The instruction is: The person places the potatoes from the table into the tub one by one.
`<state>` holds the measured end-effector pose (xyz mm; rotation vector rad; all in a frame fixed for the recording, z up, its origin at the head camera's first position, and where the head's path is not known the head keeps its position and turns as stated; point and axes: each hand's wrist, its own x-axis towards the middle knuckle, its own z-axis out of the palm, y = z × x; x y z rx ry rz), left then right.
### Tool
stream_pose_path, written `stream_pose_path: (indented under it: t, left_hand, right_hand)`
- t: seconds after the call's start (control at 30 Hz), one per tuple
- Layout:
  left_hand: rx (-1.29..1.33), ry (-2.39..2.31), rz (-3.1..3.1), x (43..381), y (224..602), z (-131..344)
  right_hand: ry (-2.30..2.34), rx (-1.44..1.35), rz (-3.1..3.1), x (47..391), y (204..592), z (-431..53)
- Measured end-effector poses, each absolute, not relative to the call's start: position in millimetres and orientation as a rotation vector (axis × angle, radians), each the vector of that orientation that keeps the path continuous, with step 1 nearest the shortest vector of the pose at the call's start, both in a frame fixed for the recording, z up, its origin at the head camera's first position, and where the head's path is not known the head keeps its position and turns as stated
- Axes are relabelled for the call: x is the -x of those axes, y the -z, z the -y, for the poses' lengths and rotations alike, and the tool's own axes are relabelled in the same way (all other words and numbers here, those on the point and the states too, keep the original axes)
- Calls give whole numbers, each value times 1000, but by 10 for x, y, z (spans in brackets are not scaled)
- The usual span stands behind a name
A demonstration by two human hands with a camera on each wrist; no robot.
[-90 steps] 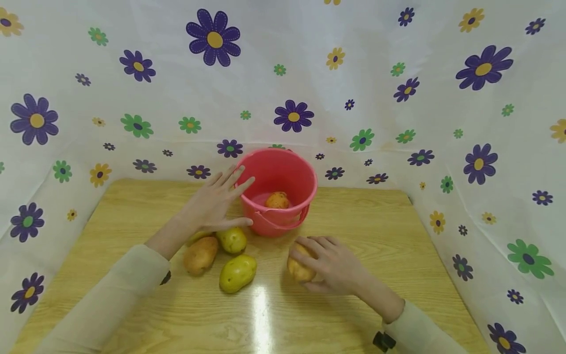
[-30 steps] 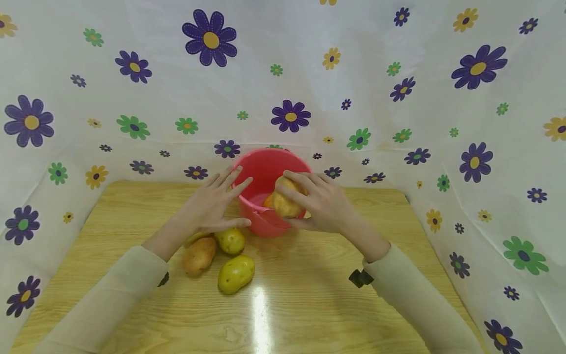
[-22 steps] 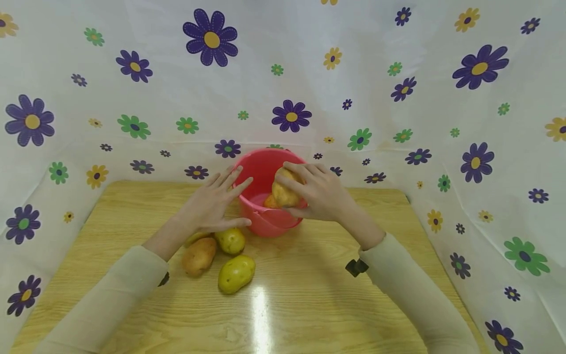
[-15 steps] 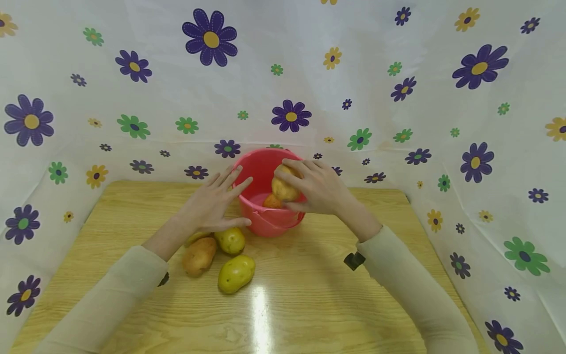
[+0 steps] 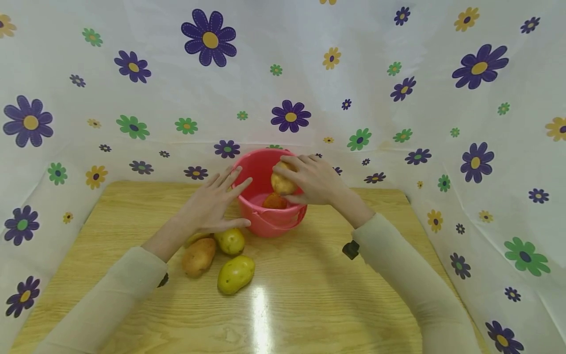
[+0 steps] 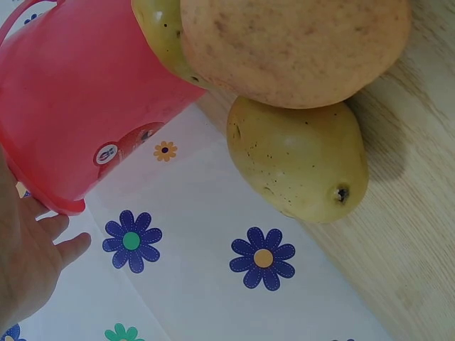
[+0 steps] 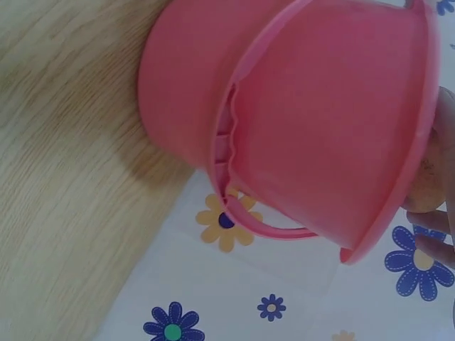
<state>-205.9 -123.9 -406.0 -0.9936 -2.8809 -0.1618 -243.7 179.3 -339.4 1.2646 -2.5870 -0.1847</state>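
Observation:
My right hand (image 5: 316, 179) grips a tan potato (image 5: 282, 182) over the mouth of a pink bucket (image 5: 270, 225). In the right wrist view, that potato (image 7: 426, 174) shows just past the bucket's rim. Another potato (image 5: 274, 201), reddish brown, lies on the bucket's floor. My left hand (image 5: 212, 204) has its fingers spread and straight, with the fingertips at the bucket's left rim. Below it on the table are a brown potato (image 5: 199, 257) and two yellow-green potatoes (image 5: 236, 274), plus one more partly hidden under the left hand.
The wooden table (image 5: 309, 305) runs back to a white cloth (image 5: 247, 88) printed with flowers, which also rises along both sides. The bucket stands near the table's back edge, its handle (image 5: 283, 227) hanging down in front.
My right hand has lifted the tan potato from the table and carried it up and left over the bucket, then slightly farther back. My left hand has stayed at the rim.

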Motion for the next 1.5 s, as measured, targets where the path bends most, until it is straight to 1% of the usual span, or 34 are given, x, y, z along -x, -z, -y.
stream_pose_path:
  t: [0.43, 0.77, 1.0, 1.33, 1.5]
  left_hand:
    - [991, 156, 2871, 2057, 4058, 1240]
    - [991, 156, 2874, 2054, 4059, 1242]
    - [992, 154, 2876, 2055, 4055, 1244]
    - [990, 148, 2882, 2049, 4038, 1240]
    - [995, 147, 2881, 2047, 4040, 1238]
  right_hand:
    - [285, -1285, 2744, 2636, 3437, -1713]
    - [433, -1319, 2821, 2716, 3438, -1627]
    - [471, -1313, 2846, 2730, 3450, -1606]
    - [534, -1204, 2909, 2719, 3466, -1584]
    - [476, -1209, 2901, 2707, 3462, -1608]
